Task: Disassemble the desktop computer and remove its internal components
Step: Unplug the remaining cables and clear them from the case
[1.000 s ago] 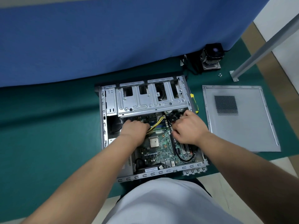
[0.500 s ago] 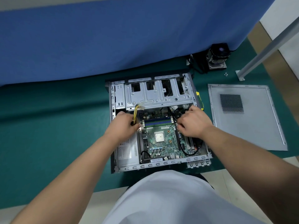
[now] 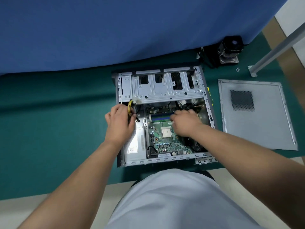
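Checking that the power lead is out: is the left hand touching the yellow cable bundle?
Touching. The head view shows the left hand with its fingers curled round the yellow cable bundle beside the drive cage; no gap is visible.

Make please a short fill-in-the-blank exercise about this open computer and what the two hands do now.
1. The left hand grips a bundle of black and ____ cables.
2. The removed side panel lies on the person's ____ side of the computer case.
3. The bare square processor sits on the ____ motherboard.
4. The right hand reaches over the blue ____ slots.

Missing words: yellow; right; green; memory
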`<action>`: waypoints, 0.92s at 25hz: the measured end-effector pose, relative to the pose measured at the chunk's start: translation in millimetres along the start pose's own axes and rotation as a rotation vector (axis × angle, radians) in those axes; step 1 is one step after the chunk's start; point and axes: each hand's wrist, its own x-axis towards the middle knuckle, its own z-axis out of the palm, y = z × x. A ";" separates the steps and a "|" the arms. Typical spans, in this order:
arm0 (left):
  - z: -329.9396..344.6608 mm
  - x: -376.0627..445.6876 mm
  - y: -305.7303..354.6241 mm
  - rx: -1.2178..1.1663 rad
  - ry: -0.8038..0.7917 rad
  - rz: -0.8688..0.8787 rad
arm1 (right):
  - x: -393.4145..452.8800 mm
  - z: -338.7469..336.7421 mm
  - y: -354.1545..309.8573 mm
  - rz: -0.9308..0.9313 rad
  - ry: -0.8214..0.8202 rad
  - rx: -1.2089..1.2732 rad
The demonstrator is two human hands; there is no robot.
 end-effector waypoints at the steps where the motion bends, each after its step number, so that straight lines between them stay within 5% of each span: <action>1: 1.2 -0.2 -1.3 0.019 0.024 -0.027 | 6.5 2.2 -16.6 -0.020 -0.013 0.111; 9: 5.6 0.2 -5.9 0.000 0.045 -0.084 | 57.6 1.5 -75.6 -0.120 -0.011 0.194; 17: 5.7 3.4 -5.3 0.036 0.033 -0.093 | 103.3 -7.8 -94.4 -0.117 -0.237 0.150; 23: 5.3 2.8 -1.3 0.034 0.026 -0.111 | 81.2 -3.2 -86.2 -0.160 0.063 0.220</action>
